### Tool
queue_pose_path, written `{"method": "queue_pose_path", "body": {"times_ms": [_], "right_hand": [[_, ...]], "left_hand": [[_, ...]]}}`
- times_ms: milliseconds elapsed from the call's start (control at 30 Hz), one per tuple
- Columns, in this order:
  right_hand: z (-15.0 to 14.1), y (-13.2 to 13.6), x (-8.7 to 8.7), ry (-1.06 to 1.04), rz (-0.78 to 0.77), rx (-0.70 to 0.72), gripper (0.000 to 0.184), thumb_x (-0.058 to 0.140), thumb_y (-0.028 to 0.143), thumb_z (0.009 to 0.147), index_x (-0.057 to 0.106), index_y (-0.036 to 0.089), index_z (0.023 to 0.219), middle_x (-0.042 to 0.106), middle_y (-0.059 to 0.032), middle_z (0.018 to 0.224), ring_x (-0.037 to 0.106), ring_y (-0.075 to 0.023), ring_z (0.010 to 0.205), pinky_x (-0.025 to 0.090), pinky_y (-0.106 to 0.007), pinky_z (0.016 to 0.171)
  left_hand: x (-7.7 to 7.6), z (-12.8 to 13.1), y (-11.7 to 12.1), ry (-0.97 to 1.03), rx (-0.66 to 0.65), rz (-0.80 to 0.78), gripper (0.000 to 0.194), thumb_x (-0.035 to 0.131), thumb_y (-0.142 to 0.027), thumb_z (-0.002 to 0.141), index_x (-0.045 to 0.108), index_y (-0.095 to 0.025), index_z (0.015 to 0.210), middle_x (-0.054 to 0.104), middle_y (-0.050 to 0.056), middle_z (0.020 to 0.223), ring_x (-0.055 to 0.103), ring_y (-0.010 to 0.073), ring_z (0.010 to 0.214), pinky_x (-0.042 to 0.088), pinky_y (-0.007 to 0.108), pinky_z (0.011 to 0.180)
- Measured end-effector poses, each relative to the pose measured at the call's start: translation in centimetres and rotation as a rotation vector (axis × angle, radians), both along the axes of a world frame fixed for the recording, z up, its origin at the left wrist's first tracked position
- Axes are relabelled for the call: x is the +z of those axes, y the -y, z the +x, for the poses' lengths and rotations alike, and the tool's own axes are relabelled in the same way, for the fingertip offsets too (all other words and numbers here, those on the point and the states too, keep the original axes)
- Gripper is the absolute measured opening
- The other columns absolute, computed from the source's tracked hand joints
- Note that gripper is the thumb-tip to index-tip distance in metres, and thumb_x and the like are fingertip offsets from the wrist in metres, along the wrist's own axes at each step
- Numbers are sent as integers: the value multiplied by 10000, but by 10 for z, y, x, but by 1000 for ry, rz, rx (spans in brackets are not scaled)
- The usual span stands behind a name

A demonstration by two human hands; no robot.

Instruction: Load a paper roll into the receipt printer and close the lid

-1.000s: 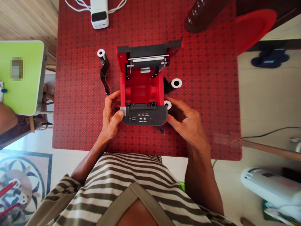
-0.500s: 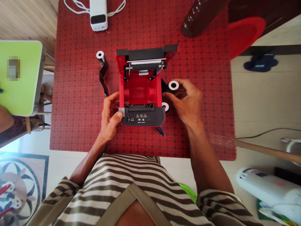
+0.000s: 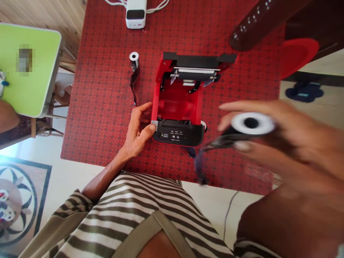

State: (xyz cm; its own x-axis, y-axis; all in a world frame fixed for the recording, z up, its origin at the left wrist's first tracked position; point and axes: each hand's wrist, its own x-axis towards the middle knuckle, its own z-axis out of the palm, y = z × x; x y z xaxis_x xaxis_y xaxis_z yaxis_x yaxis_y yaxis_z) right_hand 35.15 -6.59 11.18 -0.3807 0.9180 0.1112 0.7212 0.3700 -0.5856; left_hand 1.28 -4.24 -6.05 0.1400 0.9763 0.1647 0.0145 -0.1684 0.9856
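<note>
A red and black label printer (image 3: 178, 133) stands on the table with its lid (image 3: 199, 62) raised and its red inner bay exposed. My left hand (image 3: 138, 134) grips its front left corner, thumb on the grey tab. Raised to the right of the printer, close to the camera, my right hand (image 3: 285, 132) is closed around a ribbon roll (image 3: 252, 123) with a white core; a dark strip hangs from it, blurred. Another ribbon roll (image 3: 133, 62) lies left of the printer, its dark tail unwound. A third white-ended roll (image 3: 204, 126) is mostly hidden behind the printer's right side.
A white power bank (image 3: 136, 16) with cables lies at the table's back. A dark bottle (image 3: 249, 30) and a red stool seat (image 3: 301, 53) are at the back right. At the left stands a green table (image 3: 32, 82), with part of another person beside it.
My right hand has lifted a ribbon roll from beside the printer, moving it right and up toward the camera. My left hand keeps its hold. The camera view has shifted.
</note>
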Motion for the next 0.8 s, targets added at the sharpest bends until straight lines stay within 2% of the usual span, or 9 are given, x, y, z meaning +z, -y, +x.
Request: {"method": "queue_pose_path", "body": {"times_ms": [33, 67, 100, 167, 233, 333, 467, 633, 800], "right_hand": [[-8, -9, -3, -3, -14, 65, 554, 697, 502, 1220, 678, 476, 1773, 918, -73, 1403, 937, -395, 1099, 808, -563, 942], [-17, -20, -8, -3, -34, 117, 565, 749, 423, 1192, 692, 436, 1754, 911, -83, 1461, 934, -400, 1168, 805, -579, 1039], [-26, -30, -15, -1, -8, 125, 546, 743, 334, 1174, 710, 389, 1716, 899, -103, 1494, 924, -407, 1233, 789, -600, 1118], [-44, -49, -28, 17, 33, 127, 452, 755, 253, 1147, 765, 335, 1592, 897, -118, 1430, 901, -415, 1256, 763, -619, 1159], [-58, -59, -35, 44, 59, 133, 356, 750, 216, 1145, 794, 325, 1481, 897, -113, 1351, 886, -416, 1251, 748, -609, 1144], [-70, -64, -37, 117, 65, 120, 289, 723, 193, 1152, 792, 310, 1406, 889, -124, 1329, 869, -428, 1278, 726, -603, 1138], [-78, -67, -43, 241, 44, 68, 179, 716, 188, 1118, 763, 279, 1265, 857, -142, 1170, 854, -413, 1122, 716, -579, 1028], [-85, -81, -59, 224, 31, 8, 223, 734, 156, 1053, 773, 302, 1218, 867, -136, 1167, 857, -423, 1133, 716, -586, 1026], [-84, -97, -73, 212, 36, 73, 225, 750, 150, 1010, 808, 318, 1149, 865, -133, 1156, 846, -427, 1123, 737, -623, 1020]], "left_hand": [[1, 1, 0, 3, 3, -16, 780, 838, -843, 1144, 722, -376, 1758, 825, 155, 1648, 814, 407, 1426, 714, 598, 1166], [2, 2, 1, 10, 6, -30, 787, 843, -846, 1140, 724, -370, 1756, 825, 160, 1646, 807, 414, 1443, 712, 599, 1163], [3, 3, 1, 20, 8, -42, 792, 850, -848, 1137, 727, -365, 1753, 824, 163, 1635, 801, 417, 1454, 711, 596, 1158], [5, 4, 2, 40, 10, -61, 798, 866, -855, 1126, 739, -363, 1741, 822, 163, 1607, 792, 413, 1446, 710, 589, 1151], [6, 4, 3, 45, 1, -68, 793, 863, -861, 1129, 745, -369, 1739, 817, 161, 1597, 784, 407, 1429, 707, 593, 1158], [9, 2, 4, 30, -23, -53, 769, 827, -844, 1162, 734, -368, 1759, 809, 165, 1607, 777, 414, 1438, 699, 608, 1177], [11, 1, 7, 3, -33, -17, 744, 789, -799, 1204, 712, -359, 1799, 793, 168, 1652, 784, 409, 1439, 693, 617, 1205], [12, 2, 9, -28, -38, -14, 738, 770, -798, 1219, 683, -387, 1825, 777, 161, 1708, 783, 409, 1455, 705, 607, 1206], [12, 3, 9, -5, -33, 12, 729, 792, -791, 1213, 699, -389, 1815, 780, 155, 1678, 774, 417, 1480, 712, 602, 1197]]}}
